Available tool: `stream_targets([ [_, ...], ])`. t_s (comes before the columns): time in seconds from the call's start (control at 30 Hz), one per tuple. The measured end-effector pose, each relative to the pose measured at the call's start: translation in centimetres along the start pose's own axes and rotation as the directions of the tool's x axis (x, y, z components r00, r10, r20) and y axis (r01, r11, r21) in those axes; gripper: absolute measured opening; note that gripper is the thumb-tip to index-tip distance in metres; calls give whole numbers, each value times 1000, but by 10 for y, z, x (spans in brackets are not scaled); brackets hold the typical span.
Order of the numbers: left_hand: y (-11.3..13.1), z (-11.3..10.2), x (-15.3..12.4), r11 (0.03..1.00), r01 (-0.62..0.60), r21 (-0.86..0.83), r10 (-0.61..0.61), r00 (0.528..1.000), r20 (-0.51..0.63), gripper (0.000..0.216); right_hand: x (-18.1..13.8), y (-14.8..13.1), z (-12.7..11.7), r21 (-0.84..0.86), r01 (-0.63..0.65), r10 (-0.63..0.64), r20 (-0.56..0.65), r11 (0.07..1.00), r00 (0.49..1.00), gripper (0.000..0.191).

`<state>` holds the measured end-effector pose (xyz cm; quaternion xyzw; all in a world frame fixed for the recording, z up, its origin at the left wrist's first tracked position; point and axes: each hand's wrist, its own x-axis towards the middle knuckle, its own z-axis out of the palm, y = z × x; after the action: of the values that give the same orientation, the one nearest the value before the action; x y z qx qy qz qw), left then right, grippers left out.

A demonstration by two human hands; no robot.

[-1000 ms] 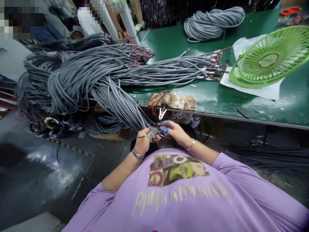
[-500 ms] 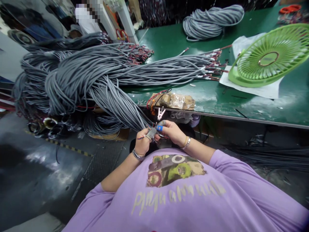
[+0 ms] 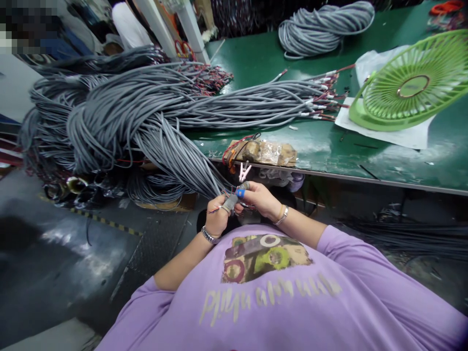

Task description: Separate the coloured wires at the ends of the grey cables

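A thick bundle of grey cables point(image 3: 183, 151) slopes down off the bench edge, and its thin coloured wire ends point(image 3: 229, 191) reach my fingers. My left hand point(image 3: 217, 217) is closed on these wires, with a few tips poking out past its thumb, which wears grey tape. Close against it, my right hand point(image 3: 262, 201) pinches at the same wires; blue tape wraps its thumb and grey tape a finger. Exactly which wire lies between the fingertips is too small to see. Just above the hands, a pale pink clip point(image 3: 244, 171) hangs at the bench edge.
On the green bench point(image 3: 318, 151) lie more grey cables point(image 3: 248, 105), a coiled cable point(image 3: 325, 29), a green fan point(image 3: 413, 85) on white paper, and a taped block point(image 3: 268, 152) at the front edge. Orange-handled scissors point(image 3: 185, 48) stand behind. Cable coils point(image 3: 161, 190) lie below the bench.
Both hands stay together at the wire ends with only slight finger movement. The view has shifted a little; at the back left, a person has changed position.
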<state>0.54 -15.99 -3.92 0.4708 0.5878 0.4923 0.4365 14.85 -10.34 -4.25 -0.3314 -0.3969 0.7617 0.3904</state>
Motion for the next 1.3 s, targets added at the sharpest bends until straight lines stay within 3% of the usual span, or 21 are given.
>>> stream_targets([
  [0.13, -2, 0, 0, 1000, -14, -17, 14, 999, -32, 33, -3, 5, 0, 59, -11, 13, -28, 998, 1000, 28],
  [0.5, 3, -2, -3, 999, -22, 35, 22, 1000, 6, 33, -2, 0, 7, 69, -56, 55, 15, 996, 998, 34],
  [0.7, 3, 1, -2, 999, -15, 48, 17, 999, -50, 33, -2, 9, 8, 124, -53, 57, -31, 991, 998, 27],
  [0.87, 6, 3, -2, 1000, 23, 10, -23, 1000, -6, 32, 2, 11, 8, 190, -26, 51, -132, 982, 990, 22],
  [1.0, 11, 1, -2, 999, 25, -46, -24, 1000, 9, 31, 8, 2, -6, 334, -41, 128, -244, 942, 961, 21],
  [1.1, 16, -3, 2, 993, 54, -100, -51, 998, 39, 34, 11, -4, -19, 366, -111, 192, -192, 924, 962, 20],
  [1.3, 23, -7, 13, 982, 159, -100, -136, 968, 210, 35, 22, -8, -25, 267, -196, 210, -22, 943, 977, 42],
])
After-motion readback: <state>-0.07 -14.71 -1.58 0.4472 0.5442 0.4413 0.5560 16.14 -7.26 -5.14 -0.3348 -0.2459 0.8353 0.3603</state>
